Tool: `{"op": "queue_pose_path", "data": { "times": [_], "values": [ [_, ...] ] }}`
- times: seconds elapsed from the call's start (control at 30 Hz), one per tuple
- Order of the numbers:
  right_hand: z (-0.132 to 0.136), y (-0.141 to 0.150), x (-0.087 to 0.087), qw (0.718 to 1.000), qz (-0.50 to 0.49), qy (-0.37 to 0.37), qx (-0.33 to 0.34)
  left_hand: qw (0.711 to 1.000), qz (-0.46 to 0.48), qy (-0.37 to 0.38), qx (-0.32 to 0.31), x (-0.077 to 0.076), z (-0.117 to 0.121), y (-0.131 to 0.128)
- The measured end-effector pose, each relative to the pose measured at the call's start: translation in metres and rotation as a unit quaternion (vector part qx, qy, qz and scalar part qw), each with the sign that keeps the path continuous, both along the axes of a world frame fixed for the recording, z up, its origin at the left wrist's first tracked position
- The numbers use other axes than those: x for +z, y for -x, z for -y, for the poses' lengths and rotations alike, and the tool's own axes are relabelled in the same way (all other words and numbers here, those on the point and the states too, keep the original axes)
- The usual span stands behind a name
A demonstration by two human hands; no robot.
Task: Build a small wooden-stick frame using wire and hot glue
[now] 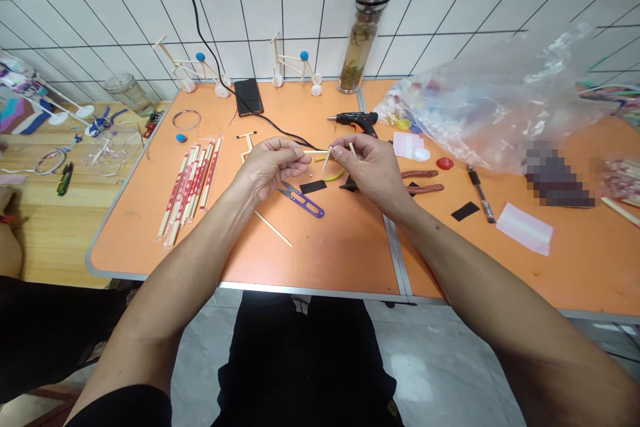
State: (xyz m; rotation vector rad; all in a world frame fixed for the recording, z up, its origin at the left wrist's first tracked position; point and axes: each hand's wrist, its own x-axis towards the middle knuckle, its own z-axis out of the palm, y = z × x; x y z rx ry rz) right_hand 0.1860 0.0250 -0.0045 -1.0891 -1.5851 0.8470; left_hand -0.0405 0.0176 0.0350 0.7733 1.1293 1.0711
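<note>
1. Head view: your left hand (277, 161) has its thumb and fingertips close together, but I can't tell if they pinch anything. A stick frame (249, 143) is just beyond it. If your hand bumps it, a thin bar could snap.
2. Purple snips (304, 201) lie just below that hand, blades toward it. Drop the hand without looking and you could get poked.
3. Your right hand (345, 150) pinches a short stick (327, 161), between your two hands. Squeeze too hard and it might crack; too softly, and it might slip.
4. A glue gun (356, 121) lies just behind your right hand. I can't tell if it's hot. If it is, reaching back could burn you.
5. Now count, left to right. On the surface (345, 260): two stick bikes (201, 57), a bunch of wrapped sticks (193, 187) too crowded to count, one loose blue ball (181, 138), one phone (249, 97).
6. In the middle: one loose thin stick (273, 228), one pair of snips, one glue gun, one tea bottle (361, 40).
7. To the right: one pair of pliers with brown handles (420, 174), one red disc (445, 163), one pen (481, 195), one big plastic bag (480, 107).
</note>
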Motion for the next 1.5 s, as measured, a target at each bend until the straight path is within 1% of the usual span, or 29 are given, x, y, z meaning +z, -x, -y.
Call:
{"op": "queue_pose_path", "data": {
  "times": [0.23, 0.4, 0.57, 0.77, 0.97, 1.1, 1.23, 1.3, 1.4, 1.5],
  "values": [
    [0.002, -0.001, 0.006, 0.999, -0.031, 0.025, -0.003, 1.000, 0.004, -0.024, 0.009, -0.004, -0.002, 0.003],
    [0.001, -0.002, 0.005, 0.999, -0.033, 0.034, -0.002, 0.998, 0.007, -0.059, 0.019, -0.006, -0.002, 0.002],
    [0.001, -0.003, 0.003, 0.998, -0.042, 0.042, -0.001, 0.997, -0.004, -0.074, 0.027, -0.005, 0.000, 0.000],
    [-0.002, -0.005, 0.000, 0.999, -0.027, 0.037, -0.009, 0.998, -0.018, -0.058, 0.027, -0.003, 0.002, -0.002],
    [-0.008, -0.011, -0.004, 0.999, 0.013, 0.005, -0.030, 0.999, 0.015, 0.006, 0.028, -0.003, -0.002, 0.001],
    [-0.012, -0.016, -0.003, 0.999, 0.018, -0.004, -0.046, 0.999, -0.006, 0.034, 0.021, -0.005, -0.005, 0.004],
    [-0.017, -0.020, -0.005, 0.999, 0.024, -0.010, -0.048, 0.998, -0.010, 0.055, 0.028, -0.005, -0.008, 0.007],
    [-0.019, -0.021, -0.007, 0.998, 0.039, -0.015, -0.050, 0.998, 0.000, 0.056, 0.031, -0.003, -0.011, 0.012],
    [-0.020, -0.021, -0.009, 0.995, 0.074, -0.021, -0.057, 0.999, -0.002, 0.032, 0.031, 0.002, -0.014, 0.023],
    [-0.015, -0.017, -0.007, 0.991, 0.118, -0.031, -0.050, 0.998, -0.024, 0.000, 0.054, 0.005, -0.016, 0.030]
  ]
}}
